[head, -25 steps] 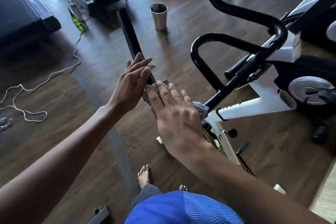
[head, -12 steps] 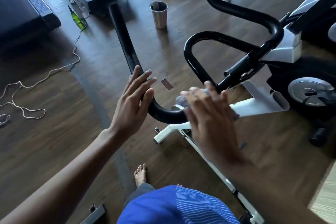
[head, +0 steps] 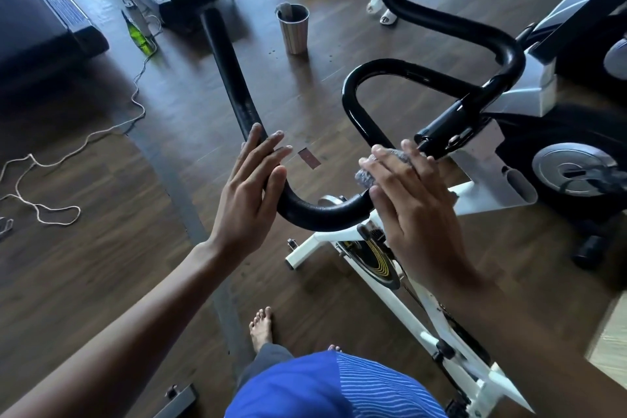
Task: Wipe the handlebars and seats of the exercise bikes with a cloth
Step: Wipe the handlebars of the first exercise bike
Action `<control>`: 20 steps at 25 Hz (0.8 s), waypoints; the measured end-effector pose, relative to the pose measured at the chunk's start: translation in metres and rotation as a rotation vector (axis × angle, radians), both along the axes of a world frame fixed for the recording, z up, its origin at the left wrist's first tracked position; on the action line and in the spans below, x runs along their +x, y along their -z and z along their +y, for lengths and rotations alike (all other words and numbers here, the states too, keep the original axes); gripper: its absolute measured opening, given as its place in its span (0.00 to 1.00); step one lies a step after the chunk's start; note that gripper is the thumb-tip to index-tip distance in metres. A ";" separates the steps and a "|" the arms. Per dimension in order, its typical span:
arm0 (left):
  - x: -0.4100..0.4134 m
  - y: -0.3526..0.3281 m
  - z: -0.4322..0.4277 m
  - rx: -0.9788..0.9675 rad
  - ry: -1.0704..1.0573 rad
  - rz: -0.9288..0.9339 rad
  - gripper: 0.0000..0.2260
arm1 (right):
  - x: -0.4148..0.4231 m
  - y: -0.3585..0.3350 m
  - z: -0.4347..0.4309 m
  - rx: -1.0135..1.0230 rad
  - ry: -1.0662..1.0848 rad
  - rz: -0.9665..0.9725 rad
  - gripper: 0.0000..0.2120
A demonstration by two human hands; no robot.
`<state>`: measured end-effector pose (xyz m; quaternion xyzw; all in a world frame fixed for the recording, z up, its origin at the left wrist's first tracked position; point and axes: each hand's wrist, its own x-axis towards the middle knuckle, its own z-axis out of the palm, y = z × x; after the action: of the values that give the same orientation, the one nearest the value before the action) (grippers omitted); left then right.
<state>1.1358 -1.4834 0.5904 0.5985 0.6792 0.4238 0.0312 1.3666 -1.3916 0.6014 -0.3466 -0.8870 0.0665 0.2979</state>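
Your right fingers are spread and laid almost flat over the grey cloth, pressing it onto the black handlebar just short of the centre clamp. They are not wrapped round it, so the cloth is held by pressure alone. Only a small bunched edge shows past your fingertips. If your right hand slides on without closing, the wad could roll out and drop, or your bare palm could end up doing the wiping.

Your left fingers are straight and close together, lying along the side horn of the bar, with the left hand resting against it rather than gripping. That steadies little. A firm push with the cloth could turn or rock the bar, and the underside of the tube would likely be missed.

Watch the clamp and its bolt: a spread finger could catch there as the cloth reaches it.

Below, your bare foot stands near the bike frame, so a shifting bike could meet your toes. The loose cord and the cup on the floor could trip you when you step round. The seat is out of view, so I cannot tell its state.
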 end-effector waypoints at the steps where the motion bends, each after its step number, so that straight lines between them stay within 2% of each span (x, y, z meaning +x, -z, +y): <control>1: 0.000 0.000 0.000 0.006 -0.001 -0.002 0.17 | 0.001 0.001 -0.001 0.016 -0.045 -0.003 0.18; 3: 0.001 0.001 0.000 0.020 0.000 -0.002 0.17 | 0.009 0.001 0.005 0.031 -0.124 -0.018 0.20; 7: 0.000 0.001 0.000 0.022 -0.006 0.008 0.18 | 0.013 0.001 0.027 -0.001 -0.111 -0.002 0.21; 13: 0.001 -0.005 -0.001 -0.025 -0.008 0.037 0.19 | 0.006 0.013 0.025 -0.018 -0.175 0.170 0.17; 17: -0.003 -0.010 -0.009 -0.022 -0.008 0.021 0.19 | -0.006 -0.016 0.014 -0.087 -0.134 0.298 0.16; 20: -0.022 -0.015 -0.022 0.007 -0.048 0.036 0.17 | -0.033 -0.055 -0.001 -0.142 -0.135 0.298 0.17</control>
<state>1.1137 -1.5051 0.6059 0.5897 0.6922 0.4159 0.0065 1.3339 -1.3930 0.6560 -0.2925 -0.8474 0.1995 0.3957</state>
